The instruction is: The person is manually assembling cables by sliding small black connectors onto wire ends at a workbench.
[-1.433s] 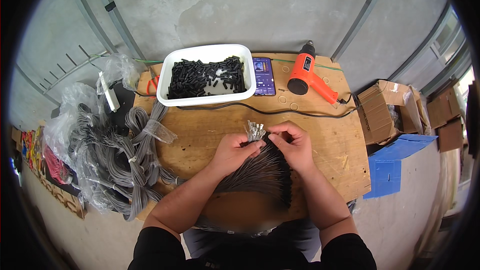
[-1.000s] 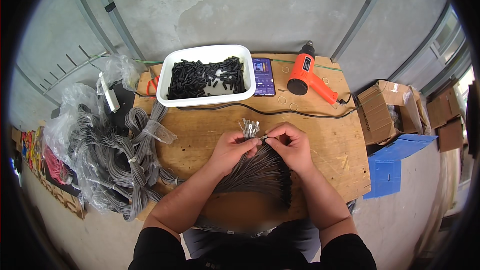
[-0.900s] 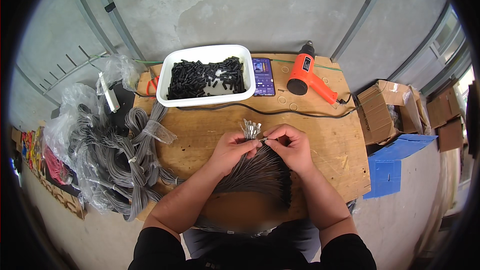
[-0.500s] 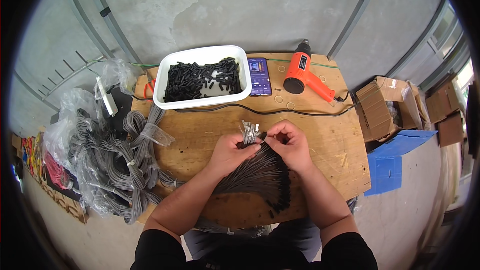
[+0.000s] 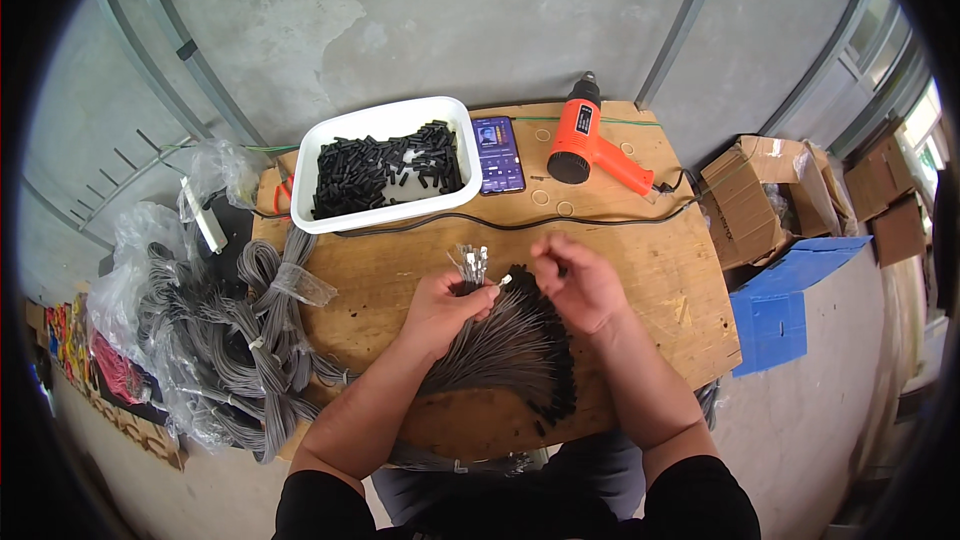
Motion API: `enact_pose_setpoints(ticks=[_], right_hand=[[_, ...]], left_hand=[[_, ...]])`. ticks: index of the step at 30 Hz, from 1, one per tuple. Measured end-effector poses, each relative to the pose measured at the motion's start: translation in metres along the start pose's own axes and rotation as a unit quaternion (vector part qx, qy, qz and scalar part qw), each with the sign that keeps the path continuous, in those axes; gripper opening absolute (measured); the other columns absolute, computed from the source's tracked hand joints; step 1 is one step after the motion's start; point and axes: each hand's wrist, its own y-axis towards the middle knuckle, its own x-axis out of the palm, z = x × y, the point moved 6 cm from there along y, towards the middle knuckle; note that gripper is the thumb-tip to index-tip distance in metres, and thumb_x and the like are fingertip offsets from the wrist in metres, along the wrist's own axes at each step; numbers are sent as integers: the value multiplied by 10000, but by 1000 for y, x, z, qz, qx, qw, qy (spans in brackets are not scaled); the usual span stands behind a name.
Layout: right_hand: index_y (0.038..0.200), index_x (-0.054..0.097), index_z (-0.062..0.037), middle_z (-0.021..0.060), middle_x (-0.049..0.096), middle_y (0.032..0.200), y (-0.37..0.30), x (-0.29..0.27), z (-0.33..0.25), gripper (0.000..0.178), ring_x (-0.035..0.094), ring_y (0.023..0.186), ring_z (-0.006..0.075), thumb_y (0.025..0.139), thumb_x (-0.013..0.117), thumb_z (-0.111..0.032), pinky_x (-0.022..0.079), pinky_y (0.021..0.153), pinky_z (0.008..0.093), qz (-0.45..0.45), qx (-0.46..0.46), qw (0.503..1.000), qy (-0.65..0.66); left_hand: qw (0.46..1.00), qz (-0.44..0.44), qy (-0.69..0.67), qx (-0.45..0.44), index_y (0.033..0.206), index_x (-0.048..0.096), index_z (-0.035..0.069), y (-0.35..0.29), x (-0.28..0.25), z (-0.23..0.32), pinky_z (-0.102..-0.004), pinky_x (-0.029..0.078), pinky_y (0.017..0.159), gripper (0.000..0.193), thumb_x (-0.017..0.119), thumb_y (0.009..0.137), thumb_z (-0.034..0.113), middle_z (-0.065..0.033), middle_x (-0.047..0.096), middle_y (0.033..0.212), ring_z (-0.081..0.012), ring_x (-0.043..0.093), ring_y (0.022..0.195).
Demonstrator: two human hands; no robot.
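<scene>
My left hand is closed around a bundle of thin grey wires whose bare silvery terminals stick up past the fingers. One wire end with a whitish terminal pokes out to the right of the thumb. Below the hand the wires fan across the table, and many of their ends carry black sleeves in a curved row. To the right, my right hand hovers apart from the bundle with its fingers curled in. A dark spot shows between those fingers, too small to name.
Behind the hands stands a white tub of loose black sleeves, beside a phone. An orange heat gun lies back right, and its black cable crosses the table. Grey wire coils crowd the left; cardboard boxes stand right.
My right hand has drawn away from the left one, where both were pinching at a wire end with a black sleeve. The whole view has shifted slightly.
</scene>
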Motion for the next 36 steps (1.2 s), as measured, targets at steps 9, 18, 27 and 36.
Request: enact_pose_setpoints(ticks=[9,18,27,36], right_hand=[[1074,582,34,127,617,1041,11,-30,-8,187,616,941,201,931,466,68,532,862,270,83,-74,993,36],[1119,593,20,130,655,1017,6,-16,-4,192,671,811,189,1015,432,-3,578,704,249,72,-84,993,-51],[1088,675,2,58,675,890,-1,-2,5,167,573,650,91,987,582,-94,411,534,183,18,-29,987,-156],[1069,679,7,71,700,888,-3,5,12,169,493,628,46,904,675,-25,360,548,175,2,-46,965,-257]], left_hand=[[999,26,-14,-25,919,638,-39,0,-1,4,-263,442,604,124,718,870,43,-59,620,750,-126,556,638],[999,13,-37,-27,912,647,-32,1,-2,3,-261,459,617,137,734,861,61,-62,629,765,-134,572,653],[998,4,-52,-38,912,653,-17,1,-4,1,-274,470,619,153,752,847,78,-65,636,773,-149,583,658],[996,-28,-74,-28,898,657,-24,1,0,5,-250,441,606,90,707,874,48,-48,622,755,-111,553,643]])
